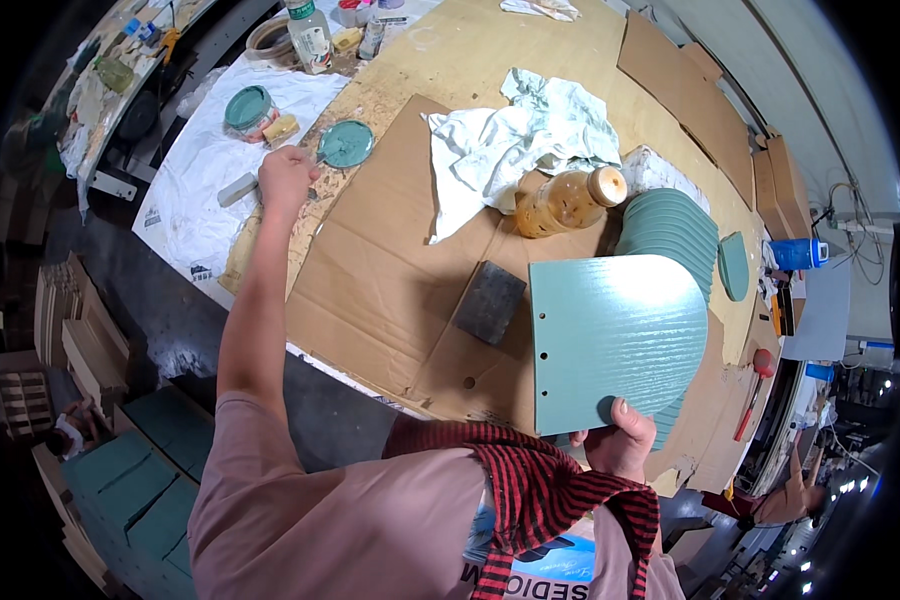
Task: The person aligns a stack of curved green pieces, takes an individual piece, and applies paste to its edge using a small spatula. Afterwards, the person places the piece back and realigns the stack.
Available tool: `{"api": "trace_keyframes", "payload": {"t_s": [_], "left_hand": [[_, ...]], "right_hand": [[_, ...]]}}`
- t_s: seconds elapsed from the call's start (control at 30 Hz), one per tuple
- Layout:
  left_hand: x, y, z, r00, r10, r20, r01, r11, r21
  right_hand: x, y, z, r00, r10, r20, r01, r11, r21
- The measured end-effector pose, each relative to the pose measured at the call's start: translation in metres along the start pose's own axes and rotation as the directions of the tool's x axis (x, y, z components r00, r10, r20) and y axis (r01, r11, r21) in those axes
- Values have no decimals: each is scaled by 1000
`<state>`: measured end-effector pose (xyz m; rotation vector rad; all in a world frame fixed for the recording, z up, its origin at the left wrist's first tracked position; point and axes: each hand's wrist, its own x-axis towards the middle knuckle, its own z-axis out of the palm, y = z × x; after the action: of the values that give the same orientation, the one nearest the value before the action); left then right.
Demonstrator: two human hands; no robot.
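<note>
My left hand (288,182) is closed, fingers pressed together, at the edge of a round lid of green paste (346,144). A small thin tool seems to stick out of it toward the paste; most of that tool is hidden. My right hand (625,440) grips the lower edge of a green panel (620,340), thumb on its face. The panel has one rounded end and small holes along its straight edge. Behind it stands a stack of similar green panels (665,225). A dark sanding block (490,302) lies on the cardboard (370,290) left of the panel.
A jar of green paste (250,108) and a grey block (237,190) sit near my left hand. Farther off stand a clear bottle (310,40) and a tape roll (270,42). Beyond the panel are an amber plastic jar (565,203) and a stained white cloth (525,130).
</note>
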<state>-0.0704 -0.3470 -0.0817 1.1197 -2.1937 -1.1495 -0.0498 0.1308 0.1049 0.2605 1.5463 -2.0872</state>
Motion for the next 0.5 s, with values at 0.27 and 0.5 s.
{"api": "trace_keyframes", "payload": {"t_s": [0.27,0.5], "left_hand": [[0,2,2,999,-31,-9,29,993,-118],[3,4,7,999,-36,3,36,999,-41]], "right_hand": [[0,1,-1,999,0,-33,0,1000,6],[0,0,-3,1000,14,11,-14,1000,-2]]}}
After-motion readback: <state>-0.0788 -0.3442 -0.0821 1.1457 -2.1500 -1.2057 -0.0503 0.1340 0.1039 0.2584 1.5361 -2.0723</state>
